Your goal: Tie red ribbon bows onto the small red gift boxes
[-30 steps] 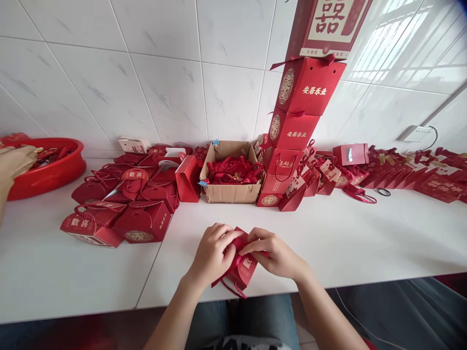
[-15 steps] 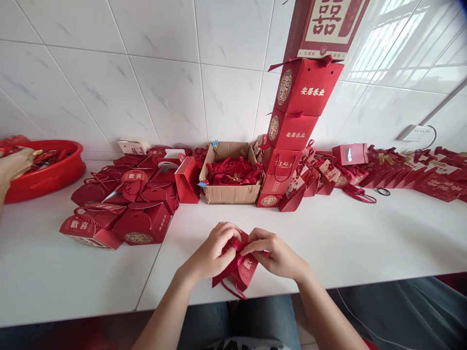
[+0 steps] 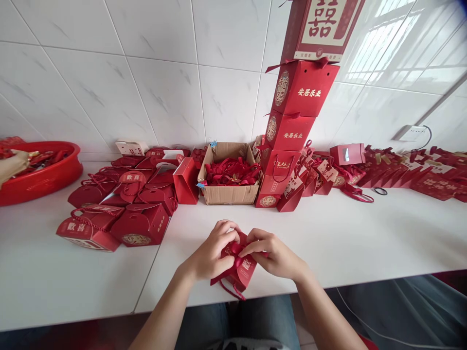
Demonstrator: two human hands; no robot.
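A small red gift box (image 3: pixel 245 273) lies on the white table near its front edge, with a twisted red cord handle hanging toward me. A shiny red ribbon bow (image 3: pixel 238 253) sits on top of it. My left hand (image 3: pixel 216 250) is at the box's left side, its curled fingers on the ribbon and its thumb near the bow. From the right, my right hand (image 3: pixel 274 253) pinches the ribbon at the middle of the bow. The fingers partly cover the bow, so its knot is hard to make out.
Behind the hands stands a cardboard box (image 3: pixel 230 195) of red ribbons. Right of it rises a tall stack of red boxes (image 3: pixel 292 133). More boxes (image 3: pixel 140 223) are grouped at left, beside a red basin (image 3: pixel 47 182) with another person's gloved hand. Red bags (image 3: pixel 434 184) line the right.
My left thumb has shifted slightly down from the bow, and more of the ribbon loop shows. The whole view has moved a little; the other person's arm at left has drawn back.
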